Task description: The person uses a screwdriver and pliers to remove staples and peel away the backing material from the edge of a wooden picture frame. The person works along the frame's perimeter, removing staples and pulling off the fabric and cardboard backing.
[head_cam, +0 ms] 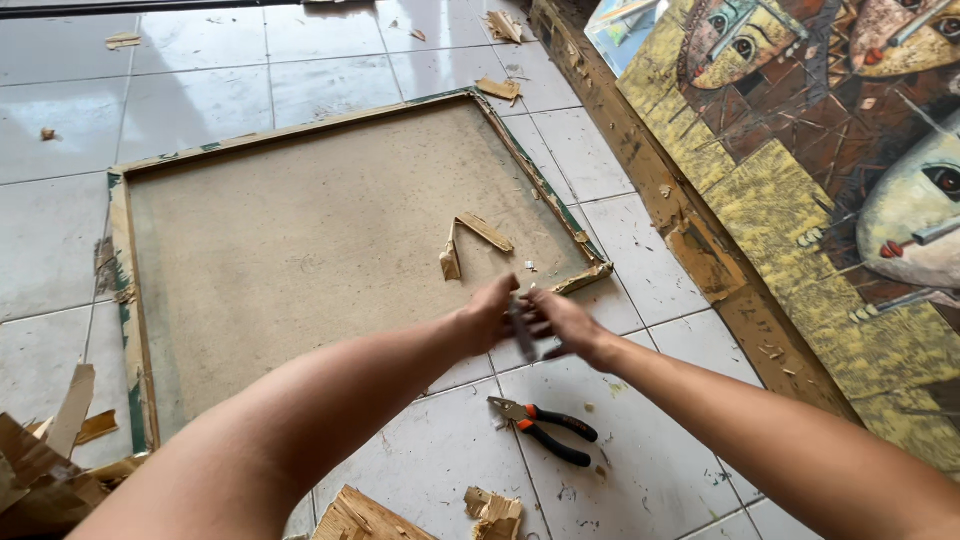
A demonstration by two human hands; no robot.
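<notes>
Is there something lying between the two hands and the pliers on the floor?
No. The pliers lie on bare white tile just below the left hand and right hand; only small wood crumbs are nearby.

A painter's or framer's workroom: a stretched canvas [340, 250] lies face down on the white tiled floor [200, 90], wood splinters [495, 515] and pliers [545, 425] scattered about, a large painting [830, 170] leaning alongside

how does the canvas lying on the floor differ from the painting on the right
The canvas lies flat, its plain beige back up; the painting shows its painted side, with faces in yellow and brown. The canvas is fully in view; the painting runs past the picture's edge. Both are on the tiled floor.
</notes>
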